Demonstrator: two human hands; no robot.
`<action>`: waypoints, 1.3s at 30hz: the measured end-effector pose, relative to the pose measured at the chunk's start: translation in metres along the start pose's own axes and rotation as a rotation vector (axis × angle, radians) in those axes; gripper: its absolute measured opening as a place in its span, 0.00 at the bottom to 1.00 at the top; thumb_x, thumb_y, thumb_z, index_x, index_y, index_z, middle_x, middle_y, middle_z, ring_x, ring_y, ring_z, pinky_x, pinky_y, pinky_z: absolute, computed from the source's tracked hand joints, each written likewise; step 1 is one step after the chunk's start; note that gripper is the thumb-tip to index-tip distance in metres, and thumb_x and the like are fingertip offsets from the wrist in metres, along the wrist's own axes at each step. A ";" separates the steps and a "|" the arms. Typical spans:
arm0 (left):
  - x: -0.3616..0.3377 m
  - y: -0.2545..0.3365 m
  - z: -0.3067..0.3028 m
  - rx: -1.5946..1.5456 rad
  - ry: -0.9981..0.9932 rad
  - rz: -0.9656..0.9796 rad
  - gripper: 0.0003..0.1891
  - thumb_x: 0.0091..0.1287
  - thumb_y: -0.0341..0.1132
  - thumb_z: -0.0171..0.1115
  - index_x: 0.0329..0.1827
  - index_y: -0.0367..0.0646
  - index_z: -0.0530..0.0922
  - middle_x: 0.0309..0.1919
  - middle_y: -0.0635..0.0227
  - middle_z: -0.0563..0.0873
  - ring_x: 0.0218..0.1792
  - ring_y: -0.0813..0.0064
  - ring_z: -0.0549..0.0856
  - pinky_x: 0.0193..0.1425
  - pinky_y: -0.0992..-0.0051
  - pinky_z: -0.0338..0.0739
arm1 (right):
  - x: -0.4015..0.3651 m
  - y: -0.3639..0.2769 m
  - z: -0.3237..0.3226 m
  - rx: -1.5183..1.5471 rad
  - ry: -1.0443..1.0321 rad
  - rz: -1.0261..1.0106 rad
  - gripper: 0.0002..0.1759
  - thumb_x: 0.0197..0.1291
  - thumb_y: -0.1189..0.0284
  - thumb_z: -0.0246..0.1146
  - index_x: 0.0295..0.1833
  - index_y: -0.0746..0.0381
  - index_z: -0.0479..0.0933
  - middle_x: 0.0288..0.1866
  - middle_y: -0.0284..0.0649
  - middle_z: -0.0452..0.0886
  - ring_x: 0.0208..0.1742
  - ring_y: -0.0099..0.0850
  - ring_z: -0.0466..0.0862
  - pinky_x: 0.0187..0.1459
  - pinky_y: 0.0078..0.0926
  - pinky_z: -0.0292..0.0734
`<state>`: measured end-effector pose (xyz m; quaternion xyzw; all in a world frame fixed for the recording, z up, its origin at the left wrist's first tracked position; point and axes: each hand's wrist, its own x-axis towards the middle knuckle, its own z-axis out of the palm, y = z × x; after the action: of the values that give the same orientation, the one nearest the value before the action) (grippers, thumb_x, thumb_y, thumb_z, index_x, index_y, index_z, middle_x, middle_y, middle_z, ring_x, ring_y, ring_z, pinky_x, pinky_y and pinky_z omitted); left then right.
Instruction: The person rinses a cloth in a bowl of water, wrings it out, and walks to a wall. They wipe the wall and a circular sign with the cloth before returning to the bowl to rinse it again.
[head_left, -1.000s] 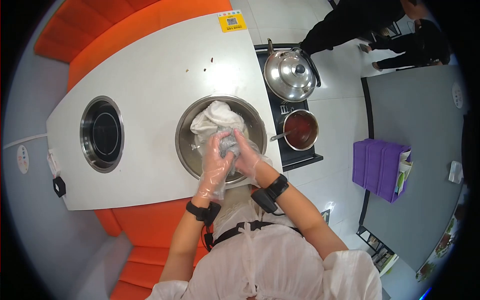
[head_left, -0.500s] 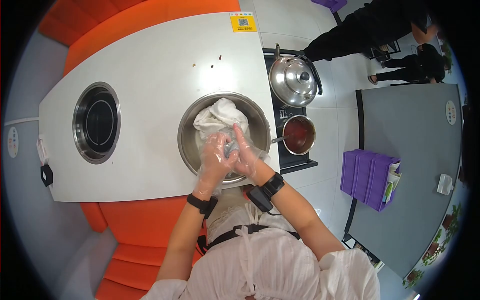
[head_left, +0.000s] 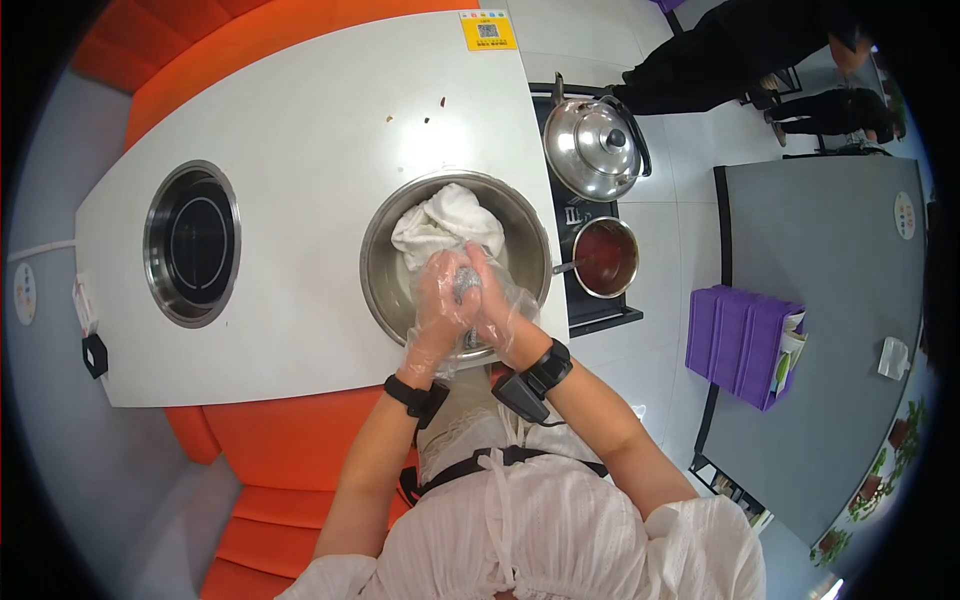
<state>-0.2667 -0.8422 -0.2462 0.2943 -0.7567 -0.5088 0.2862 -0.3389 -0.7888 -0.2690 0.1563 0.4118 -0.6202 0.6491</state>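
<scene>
A large steel basin (head_left: pixel 372 268) stands at the table's near right corner, with a bunched white cloth (head_left: pixel 450 218) in its far half. Above its near half, my left hand (head_left: pixel 440 300) and my right hand (head_left: pixel 492 308), both in clear plastic gloves, are pressed together. Between the palms they squeeze a crumpled grey cloth (head_left: pixel 466 282) with a fine, mesh-like texture. Only bits of it show at the top and below the hands; the rest is hidden by fingers and glove plastic.
On a black trolley (head_left: pixel 600 318) to the right sit a steel kettle (head_left: pixel 592 150) and a pot of reddish liquid (head_left: pixel 606 258). A round cooktop (head_left: pixel 198 245) is sunk into the white table (head_left: pixel 290 200). A purple crate (head_left: pixel 740 345) and other people are farther right.
My hands have drawn more upright and closer together around the grey cloth, and more of it shows below them. The view has shifted slightly; the white cloth stays in the basin.
</scene>
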 end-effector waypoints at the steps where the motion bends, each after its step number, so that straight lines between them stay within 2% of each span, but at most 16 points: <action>1: -0.002 -0.001 0.001 -0.033 0.004 -0.038 0.13 0.51 0.36 0.56 0.36 0.37 0.72 0.32 0.53 0.76 0.37 0.52 0.75 0.43 0.58 0.69 | 0.000 0.001 -0.001 -0.020 0.020 -0.030 0.28 0.65 0.42 0.45 0.42 0.55 0.76 0.37 0.35 0.80 0.37 0.27 0.80 0.42 0.26 0.75; 5: -0.012 -0.013 0.010 -0.029 0.024 -0.045 0.15 0.54 0.35 0.55 0.41 0.35 0.73 0.36 0.50 0.77 0.40 0.51 0.76 0.45 0.58 0.70 | -0.023 -0.004 0.021 -0.114 0.134 -0.155 0.25 0.66 0.46 0.44 0.40 0.55 0.75 0.35 0.34 0.78 0.35 0.27 0.79 0.41 0.26 0.74; 9: -0.020 -0.022 0.016 0.005 0.029 -0.034 0.18 0.59 0.34 0.54 0.48 0.31 0.74 0.42 0.47 0.79 0.43 0.49 0.77 0.49 0.58 0.71 | -0.019 0.002 0.016 -0.070 0.288 -0.108 0.24 0.67 0.48 0.43 0.40 0.55 0.74 0.36 0.35 0.78 0.36 0.29 0.78 0.43 0.26 0.74; 12: -0.022 -0.027 0.017 -0.026 -0.016 -0.097 0.19 0.60 0.34 0.52 0.52 0.30 0.74 0.44 0.45 0.79 0.44 0.47 0.77 0.51 0.58 0.71 | -0.016 0.007 0.005 -0.106 0.117 -0.196 0.23 0.68 0.50 0.42 0.41 0.56 0.74 0.38 0.36 0.78 0.39 0.28 0.78 0.45 0.27 0.74; 14: -0.027 -0.041 0.023 -0.064 -0.045 -0.139 0.19 0.61 0.33 0.51 0.52 0.30 0.74 0.44 0.45 0.79 0.44 0.47 0.77 0.50 0.60 0.72 | -0.018 0.006 0.009 -0.174 0.235 -0.191 0.24 0.69 0.50 0.40 0.42 0.57 0.74 0.39 0.36 0.78 0.41 0.28 0.78 0.46 0.27 0.73; 15: -0.023 -0.032 0.020 -0.102 -0.034 -0.185 0.17 0.63 0.33 0.49 0.51 0.31 0.74 0.42 0.49 0.79 0.43 0.52 0.77 0.50 0.62 0.71 | -0.019 0.005 0.012 -0.209 0.295 -0.187 0.24 0.70 0.50 0.40 0.43 0.57 0.74 0.39 0.36 0.78 0.41 0.27 0.78 0.46 0.27 0.73; 17: -0.012 -0.002 0.014 -0.179 -0.013 -0.280 0.16 0.67 0.34 0.44 0.49 0.32 0.73 0.38 0.56 0.79 0.42 0.63 0.78 0.50 0.66 0.71 | -0.016 0.010 0.009 -0.360 0.286 -0.317 0.27 0.70 0.50 0.38 0.47 0.60 0.74 0.42 0.38 0.78 0.44 0.28 0.78 0.48 0.27 0.72; 21: -0.011 -0.004 0.022 -0.405 0.171 -0.444 0.17 0.67 0.34 0.46 0.52 0.31 0.73 0.41 0.57 0.80 0.44 0.66 0.78 0.51 0.67 0.72 | -0.016 0.005 0.002 -0.617 0.312 -0.274 0.33 0.71 0.49 0.36 0.57 0.66 0.71 0.51 0.41 0.78 0.49 0.33 0.78 0.53 0.29 0.69; 23: -0.010 -0.032 0.026 -0.609 0.259 -0.580 0.16 0.67 0.35 0.47 0.50 0.32 0.74 0.42 0.57 0.80 0.44 0.67 0.79 0.50 0.68 0.72 | -0.019 0.000 -0.005 -0.923 0.271 -0.345 0.35 0.71 0.47 0.36 0.59 0.67 0.69 0.54 0.43 0.77 0.52 0.36 0.77 0.57 0.30 0.68; 24: -0.008 -0.033 0.021 -0.528 0.231 -0.492 0.15 0.67 0.35 0.47 0.48 0.33 0.74 0.41 0.56 0.80 0.43 0.66 0.79 0.49 0.68 0.72 | -0.020 -0.002 -0.008 -1.077 0.249 -0.380 0.36 0.70 0.46 0.36 0.60 0.68 0.68 0.56 0.43 0.76 0.53 0.37 0.77 0.58 0.30 0.67; 27: 0.000 -0.031 0.001 -0.158 0.077 -0.163 0.14 0.66 0.36 0.49 0.45 0.34 0.75 0.40 0.54 0.80 0.41 0.61 0.79 0.48 0.67 0.72 | -0.013 0.003 -0.003 -1.043 0.304 -0.531 0.37 0.68 0.43 0.39 0.58 0.66 0.71 0.57 0.44 0.76 0.54 0.36 0.77 0.58 0.29 0.69; 29: 0.010 -0.008 -0.016 0.257 -0.107 0.138 0.15 0.62 0.39 0.53 0.43 0.35 0.75 0.40 0.53 0.80 0.42 0.55 0.78 0.49 0.65 0.72 | -0.021 -0.013 0.016 -0.382 0.152 -0.179 0.32 0.70 0.46 0.40 0.56 0.62 0.72 0.58 0.41 0.75 0.58 0.32 0.74 0.59 0.27 0.67; 30: 0.013 -0.001 -0.018 0.262 -0.104 0.233 0.15 0.60 0.40 0.54 0.42 0.35 0.75 0.39 0.53 0.79 0.41 0.54 0.78 0.48 0.63 0.72 | -0.028 -0.023 0.028 -0.053 0.068 -0.007 0.29 0.70 0.47 0.40 0.56 0.60 0.73 0.58 0.40 0.74 0.59 0.29 0.73 0.60 0.26 0.67; 32: 0.014 0.007 -0.021 0.272 -0.098 0.417 0.17 0.57 0.42 0.57 0.40 0.36 0.75 0.36 0.53 0.78 0.39 0.51 0.77 0.46 0.61 0.71 | -0.045 -0.035 0.049 0.020 0.061 0.085 0.29 0.71 0.47 0.39 0.54 0.59 0.73 0.57 0.37 0.75 0.58 0.27 0.73 0.58 0.25 0.68; 33: 0.012 0.009 -0.022 0.241 -0.096 0.381 0.17 0.57 0.43 0.57 0.39 0.36 0.75 0.36 0.53 0.79 0.39 0.51 0.77 0.46 0.60 0.71 | -0.048 -0.036 0.053 0.058 0.057 0.134 0.28 0.71 0.47 0.39 0.54 0.58 0.73 0.56 0.36 0.75 0.57 0.26 0.73 0.58 0.25 0.68; 39: 0.000 0.012 -0.015 0.201 0.006 0.294 0.17 0.56 0.40 0.55 0.42 0.35 0.76 0.38 0.51 0.80 0.40 0.48 0.78 0.46 0.55 0.71 | 0.016 0.021 -0.003 0.317 -0.189 -0.012 0.25 0.67 0.46 0.45 0.39 0.56 0.73 0.34 0.33 0.79 0.33 0.26 0.78 0.39 0.23 0.75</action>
<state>-0.2580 -0.8475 -0.2300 0.2090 -0.8377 -0.3824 0.3292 -0.3222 -0.7931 -0.2888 0.1950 0.2472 -0.6931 0.6484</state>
